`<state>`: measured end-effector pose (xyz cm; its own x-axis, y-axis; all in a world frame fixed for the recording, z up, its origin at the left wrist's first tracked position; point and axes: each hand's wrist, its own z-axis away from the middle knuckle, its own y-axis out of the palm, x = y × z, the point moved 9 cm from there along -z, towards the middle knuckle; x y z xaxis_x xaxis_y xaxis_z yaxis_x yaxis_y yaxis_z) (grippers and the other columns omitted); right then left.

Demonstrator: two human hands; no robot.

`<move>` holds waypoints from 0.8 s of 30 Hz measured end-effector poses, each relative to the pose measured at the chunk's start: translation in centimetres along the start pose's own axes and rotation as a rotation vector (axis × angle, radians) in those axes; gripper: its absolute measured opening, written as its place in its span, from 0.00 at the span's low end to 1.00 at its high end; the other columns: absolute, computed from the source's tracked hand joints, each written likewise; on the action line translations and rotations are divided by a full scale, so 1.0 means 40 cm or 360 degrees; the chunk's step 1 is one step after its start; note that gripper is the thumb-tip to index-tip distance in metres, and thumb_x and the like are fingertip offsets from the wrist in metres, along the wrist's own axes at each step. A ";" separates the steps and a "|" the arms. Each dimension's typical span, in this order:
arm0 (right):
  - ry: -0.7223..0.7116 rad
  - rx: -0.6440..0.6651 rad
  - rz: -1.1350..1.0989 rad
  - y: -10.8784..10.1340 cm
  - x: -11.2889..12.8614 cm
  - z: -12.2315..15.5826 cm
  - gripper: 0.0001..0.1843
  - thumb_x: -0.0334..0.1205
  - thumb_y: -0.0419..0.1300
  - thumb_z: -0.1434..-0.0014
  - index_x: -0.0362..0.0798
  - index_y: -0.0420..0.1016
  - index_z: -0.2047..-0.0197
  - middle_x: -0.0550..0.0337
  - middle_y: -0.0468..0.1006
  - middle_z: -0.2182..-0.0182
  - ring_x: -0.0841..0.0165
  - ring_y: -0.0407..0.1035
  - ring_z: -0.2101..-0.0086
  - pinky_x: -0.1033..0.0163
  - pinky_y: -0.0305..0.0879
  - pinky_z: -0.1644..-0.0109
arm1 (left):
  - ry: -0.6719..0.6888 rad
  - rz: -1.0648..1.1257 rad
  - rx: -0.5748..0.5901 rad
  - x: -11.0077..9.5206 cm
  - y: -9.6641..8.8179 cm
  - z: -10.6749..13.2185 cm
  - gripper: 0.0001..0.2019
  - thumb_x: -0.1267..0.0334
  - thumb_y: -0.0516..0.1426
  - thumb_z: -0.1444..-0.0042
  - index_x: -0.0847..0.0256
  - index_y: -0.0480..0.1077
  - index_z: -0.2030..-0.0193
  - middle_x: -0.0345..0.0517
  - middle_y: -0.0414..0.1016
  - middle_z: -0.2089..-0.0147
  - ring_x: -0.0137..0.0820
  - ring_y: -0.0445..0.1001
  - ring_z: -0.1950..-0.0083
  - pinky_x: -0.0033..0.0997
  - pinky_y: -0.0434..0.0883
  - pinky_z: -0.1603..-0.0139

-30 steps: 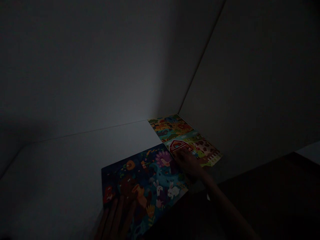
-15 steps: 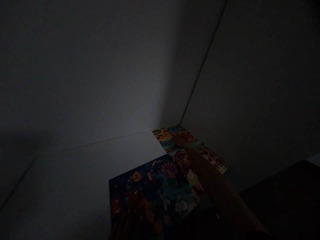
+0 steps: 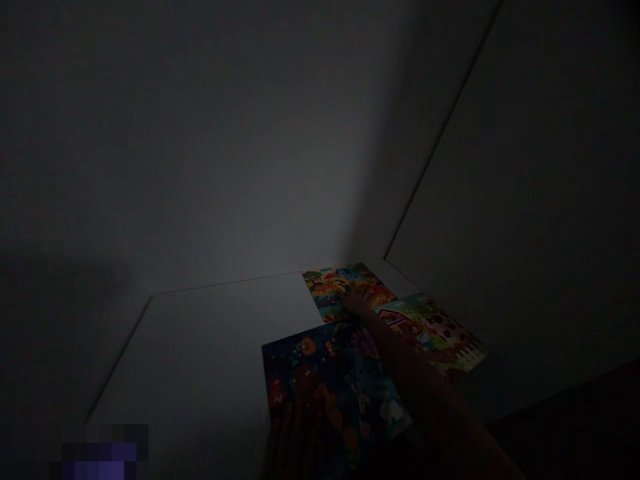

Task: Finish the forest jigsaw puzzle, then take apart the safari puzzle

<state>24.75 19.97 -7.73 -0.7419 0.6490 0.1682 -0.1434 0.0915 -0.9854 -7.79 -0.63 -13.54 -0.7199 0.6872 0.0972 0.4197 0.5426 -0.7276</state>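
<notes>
The scene is very dark. Three picture boards lie on a white table [image 3: 210, 347] in a corner. My right hand [image 3: 356, 301] reaches across and rests on the far orange-and-green board [image 3: 330, 283], fingers lying flat on it. A board with a red barn [image 3: 440, 330] lies to its right, slid apart from it. Nearest to me is a dark blue board with animals [image 3: 325, 387]. My left hand [image 3: 290, 440] lies on that board's near edge, fingers stretched out, barely visible.
White walls close the table off behind and on the right, meeting in a corner [image 3: 387, 257]. A dark floor or surface [image 3: 575, 427] shows at the lower right beyond the table's edge.
My right hand went from the barn board up to the far board. The far board has shifted left, away from the barn board. The view has turned left.
</notes>
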 end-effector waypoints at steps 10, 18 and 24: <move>-0.0042 0.0018 -0.0060 0.072 0.243 0.180 0.47 0.62 0.42 0.32 0.32 0.41 0.26 0.22 0.40 0.29 0.34 0.34 0.31 0.25 0.26 0.35 | 0.0057 0.0273 0.0025 0.016 -0.075 -0.035 0.46 0.33 0.52 0.43 0.60 0.48 0.25 0.58 0.63 0.30 0.50 0.62 0.32 0.47 0.61 0.36; -0.0164 0.0052 -0.0158 0.084 0.374 0.300 0.51 0.66 0.48 0.36 0.32 0.46 0.27 0.25 0.44 0.29 0.34 0.37 0.31 0.25 0.28 0.35 | -0.0055 0.0307 0.0022 0.016 -0.102 -0.055 0.42 0.43 0.54 0.40 0.60 0.45 0.25 0.57 0.60 0.28 0.49 0.59 0.31 0.47 0.61 0.37; -0.0243 0.0133 -0.0316 0.097 0.437 0.329 0.54 0.67 0.50 0.38 0.31 0.43 0.26 0.22 0.38 0.29 0.32 0.31 0.31 0.20 0.25 0.39 | 0.0027 0.0316 -0.0098 0.024 -0.098 -0.062 0.39 0.45 0.49 0.36 0.63 0.44 0.25 0.60 0.60 0.29 0.50 0.61 0.32 0.47 0.62 0.38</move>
<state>2.60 21.74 -8.28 -0.7831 0.5028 0.3660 -0.3448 0.1386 -0.9284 -8.76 -0.90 -8.91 -0.6104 0.7915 -0.0319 0.5858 0.4239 -0.6907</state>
